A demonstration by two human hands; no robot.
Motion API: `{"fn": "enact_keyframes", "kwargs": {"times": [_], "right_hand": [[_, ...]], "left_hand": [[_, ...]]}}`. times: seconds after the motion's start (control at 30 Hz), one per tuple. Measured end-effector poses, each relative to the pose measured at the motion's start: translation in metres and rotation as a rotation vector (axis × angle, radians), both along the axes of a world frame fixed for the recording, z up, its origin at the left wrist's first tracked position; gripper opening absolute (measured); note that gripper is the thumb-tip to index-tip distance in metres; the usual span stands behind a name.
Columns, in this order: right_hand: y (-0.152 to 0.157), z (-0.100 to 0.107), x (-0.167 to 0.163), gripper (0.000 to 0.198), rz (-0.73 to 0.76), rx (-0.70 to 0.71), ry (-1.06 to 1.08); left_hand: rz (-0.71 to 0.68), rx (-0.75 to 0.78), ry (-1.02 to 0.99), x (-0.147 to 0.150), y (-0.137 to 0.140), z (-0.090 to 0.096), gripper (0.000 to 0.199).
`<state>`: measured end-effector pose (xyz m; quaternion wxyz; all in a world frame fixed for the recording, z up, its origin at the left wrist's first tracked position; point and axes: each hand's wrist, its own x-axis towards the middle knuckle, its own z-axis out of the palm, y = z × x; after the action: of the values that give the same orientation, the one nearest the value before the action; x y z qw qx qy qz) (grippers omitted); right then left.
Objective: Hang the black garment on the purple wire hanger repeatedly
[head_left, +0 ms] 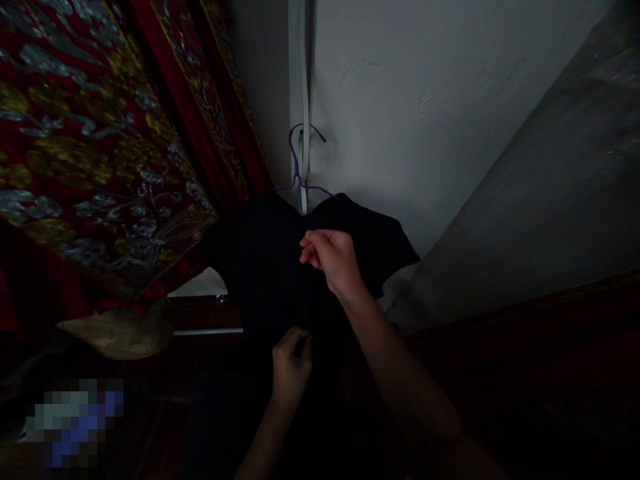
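A black short-sleeved shirt [260, 267] hangs from a thin purple hanger [296, 153], and its dark front shows few details. My left hand [293, 360] is low on the front, thumb and finger pinched on the dark cloth. Higher up, just below the neckline, my right hand [333, 257] has its fingers curled together against the shirt front. The exact bit of cloth between the right fingers is too dark to make out.
Red cloth with gold and silver floral decoration [75, 160] hangs close on the left. A pale wall [400, 100] stands behind the shirt, with a narrow vertical strip [306, 67] by the hanger. Sheer sheeting [540, 180] slants down at the right.
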<state>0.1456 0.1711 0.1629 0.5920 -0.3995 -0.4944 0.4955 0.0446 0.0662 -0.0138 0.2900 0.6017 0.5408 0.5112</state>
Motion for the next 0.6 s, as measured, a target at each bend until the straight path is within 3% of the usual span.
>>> {"fn": "enact_keyframes", "kwargs": {"times": [0.1, 0.17, 0.23, 0.33, 0.47, 0.53, 0.6], "right_hand": [[0.008, 0.033, 0.003, 0.022, 0.049, 0.023, -0.026], [0.004, 0.039, 0.004, 0.022, 0.076, 0.055, -0.056], [-0.004, 0.035, 0.004, 0.023, 0.086, 0.111, -0.075], [-0.012, 0.028, 0.008, 0.025, 0.091, 0.190, -0.102], [-0.016, 0.030, 0.014, 0.027, 0.073, 0.301, -0.149], [-0.018, 0.034, 0.016, 0.028, 0.058, 0.358, -0.161], [-0.018, 0.035, 0.017, 0.028, 0.040, 0.393, -0.157]], "left_hand": [[-0.038, -0.013, 0.025, 0.006, 0.002, -0.009, 0.015], [-0.041, -0.020, 0.019, 0.007, 0.003, -0.006, 0.013], [-0.029, 0.000, -0.014, 0.004, 0.004, 0.009, 0.013], [0.053, 0.191, -0.025, -0.008, 0.017, 0.058, 0.043], [0.110, 0.578, 0.079, -0.029, 0.053, 0.150, 0.045], [0.056, 0.696, 0.243, -0.035, 0.072, 0.186, 0.032], [-0.006, 0.769, 0.386, -0.037, 0.084, 0.208, 0.016]]}}
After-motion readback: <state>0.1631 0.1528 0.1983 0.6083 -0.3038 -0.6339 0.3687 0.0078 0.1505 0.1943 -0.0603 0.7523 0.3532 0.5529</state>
